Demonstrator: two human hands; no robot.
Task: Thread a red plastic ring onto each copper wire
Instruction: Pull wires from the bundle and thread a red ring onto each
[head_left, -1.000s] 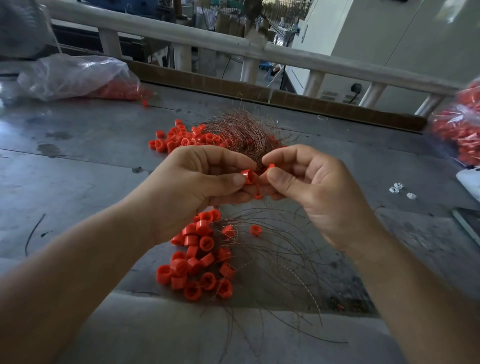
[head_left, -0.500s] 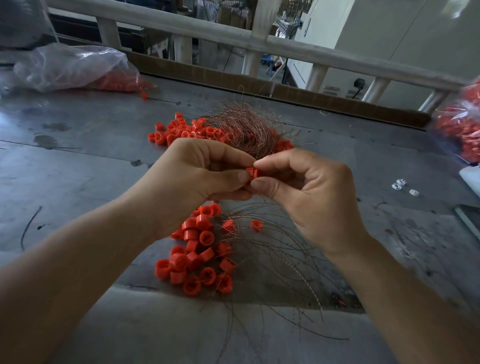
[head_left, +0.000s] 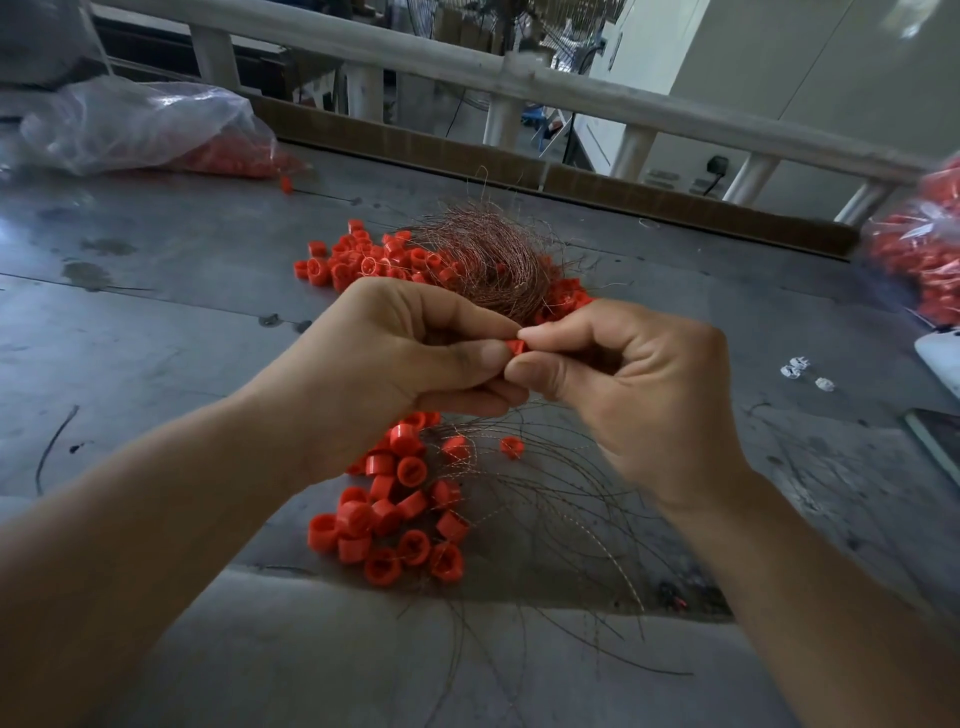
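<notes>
Head view: left hand (head_left: 395, 364) pinches 1 red ring (head_left: 516, 347); right hand (head_left: 639, 395) apparently pinches it too.

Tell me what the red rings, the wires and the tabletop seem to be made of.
Red rings: moulded plastic, likely; uniform bright colour, smooth soft sheen. Wires: thin copper, by the reddish-brown metallic tint; any coating cannot be told. Tabletop: probably sheet metal, dull grey with faint reflections, stains and seams; painted board possible.
</notes>
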